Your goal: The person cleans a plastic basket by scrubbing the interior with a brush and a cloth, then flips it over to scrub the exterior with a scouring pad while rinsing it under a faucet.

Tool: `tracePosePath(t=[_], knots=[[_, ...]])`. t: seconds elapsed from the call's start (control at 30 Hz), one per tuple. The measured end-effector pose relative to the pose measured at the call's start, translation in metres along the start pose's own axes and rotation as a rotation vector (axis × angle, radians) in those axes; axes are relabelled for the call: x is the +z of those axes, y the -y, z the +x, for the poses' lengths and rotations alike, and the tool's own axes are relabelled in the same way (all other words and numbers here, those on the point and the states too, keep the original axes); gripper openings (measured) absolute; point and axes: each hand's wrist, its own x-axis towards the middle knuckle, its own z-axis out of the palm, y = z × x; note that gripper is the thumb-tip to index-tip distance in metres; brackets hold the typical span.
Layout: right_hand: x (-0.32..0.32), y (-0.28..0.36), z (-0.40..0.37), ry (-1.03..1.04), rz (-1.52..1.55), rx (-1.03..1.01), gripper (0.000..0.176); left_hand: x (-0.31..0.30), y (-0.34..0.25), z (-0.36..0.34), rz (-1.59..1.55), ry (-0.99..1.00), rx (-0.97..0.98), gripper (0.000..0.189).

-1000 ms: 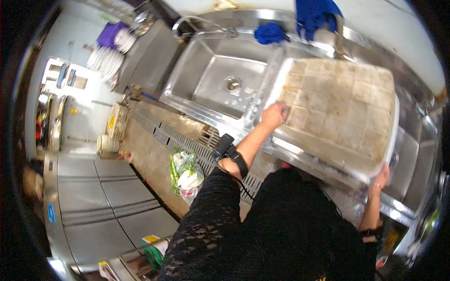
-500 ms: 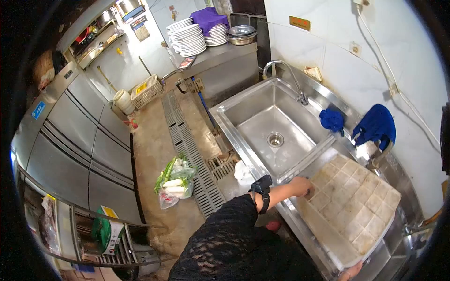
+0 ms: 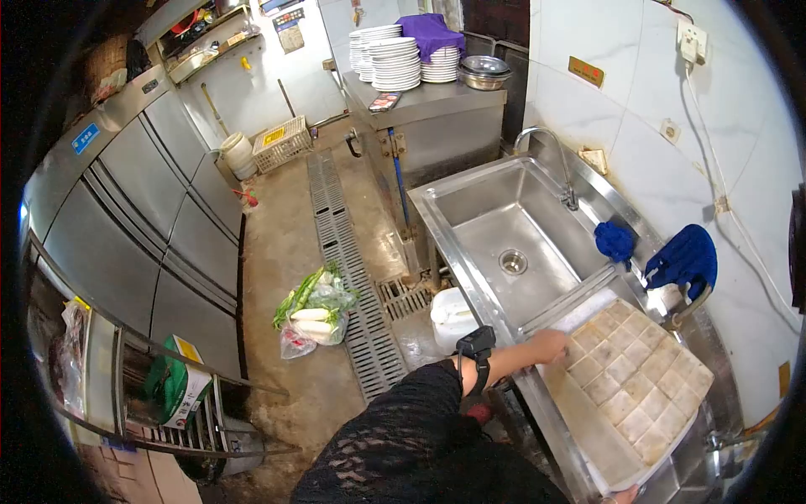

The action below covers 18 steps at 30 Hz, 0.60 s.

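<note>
A white tray (image 3: 571,420) of pale square-cut blocks (image 3: 631,370) rests over the right part of the steel sink unit. At its upper left edge, my left hand (image 3: 550,346) is closed around the rim, below a wrist strap. My right hand (image 3: 623,496) shows only in part at the tray's bottom edge; its fingers are mostly hidden. Beyond the tray is a steel basin (image 3: 504,223) with a drain and a curved faucet (image 3: 567,181). Two blue cloths (image 3: 614,241) lie and hang to the right of the basin.
Bagged green and white vegetables (image 3: 315,315) lie on the floor beside a drain grate (image 3: 344,252). Stacked plates (image 3: 395,63) and metal bowls (image 3: 485,74) stand on the far counter. A white container (image 3: 453,319) is below the sink's left edge. Steel cabinets (image 3: 109,244) line the left.
The view has shifted, so the sink and counter appear farther right. Both hands remain at the tray's edges, and more of the white container now shows.
</note>
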Motion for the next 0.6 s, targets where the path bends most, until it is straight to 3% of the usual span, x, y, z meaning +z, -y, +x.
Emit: tracePosePath(t=[0.03, 0.1, 0.2, 0.33, 0.4, 0.47, 0.5, 0.53, 0.57, 0.6], knots=[[-0.003, 0.000, -0.005, -0.008, -0.011, -0.008, 0.035, -0.014, -0.005, -0.003, 0.000, 0.003, -0.002, 0.018], [-0.009, 0.001, -0.014, -0.023, -0.044, -0.012, 0.034, -0.040, -0.013, -0.004, -0.045, -0.143, -0.203, 0.027], [-0.019, 0.012, -0.034, -0.080, -0.092, -0.038, 0.033, -0.046, -0.003, 0.000, -0.089, -0.269, -0.108, 0.036], [-0.045, 0.045, -0.071, -0.229, -0.198, -0.094, 0.031, -0.104, 0.000, 0.010, 0.066, -0.181, -0.047, 0.026], [-0.057, 0.076, -0.092, -0.340, -0.235, -0.166, 0.030, -0.161, -0.001, 0.005, -0.146, -0.101, -0.024, 0.016], [-0.053, 0.100, -0.110, -0.393, -0.220, -0.211, 0.030, -0.218, 0.010, -0.009, -0.221, -0.181, 0.033, 0.015], [-0.047, 0.111, -0.114, -0.454, -0.101, -0.411, 0.031, -0.248, 0.019, -0.020, -0.294, -0.259, 0.087, 0.016], [-0.038, 0.121, -0.122, -0.513, 0.021, -0.610, 0.032, -0.280, 0.028, -0.032, -0.466, -0.174, -0.012, 0.017], [-0.025, 0.139, -0.134, -0.515, 0.023, -0.611, 0.032, -0.306, 0.044, -0.046, -0.638, -0.086, -0.111, 0.019], [-0.006, 0.168, -0.150, -0.488, 0.039, -0.599, 0.036, -0.323, 0.071, -0.059, -0.853, -0.025, -0.064, 0.021]])
